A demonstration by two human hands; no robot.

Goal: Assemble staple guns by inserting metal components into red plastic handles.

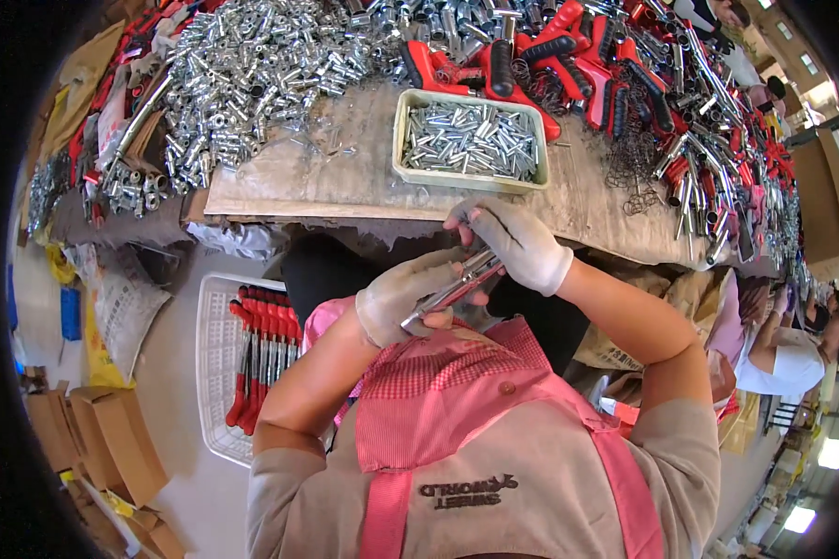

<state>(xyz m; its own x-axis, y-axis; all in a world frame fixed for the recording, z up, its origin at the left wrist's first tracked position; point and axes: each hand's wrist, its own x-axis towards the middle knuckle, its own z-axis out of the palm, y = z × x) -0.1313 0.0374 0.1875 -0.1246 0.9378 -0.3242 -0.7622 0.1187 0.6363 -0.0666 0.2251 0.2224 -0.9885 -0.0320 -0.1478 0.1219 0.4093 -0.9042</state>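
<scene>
Head view, looking down on a person in a pink checked apron at a crowded wooden workbench (345, 182). Both hands wear pale work gloves and meet just below the bench's near edge, above the lap. The left hand (403, 300) is curled closed around the lower end of a slim silver metal tool (457, 287), which slants up toward the right. The right hand (515, 240) closes over the tool's upper end, its fingers (480, 216) bent down and pinched on the tip. The 2 hands nearly touch along the tool.

On the bench just beyond the hands sits a pale green tray (403, 140) filled with short silver tubes. Behind it lie heaps of loose silver metal parts (252, 65) and a pile of red-and-black handles (569, 56). Down to the person's left, on the floor, a white plastic basket (216, 373) holds a row of finished red-handled tools (263, 354). Another person sits at the far right.
</scene>
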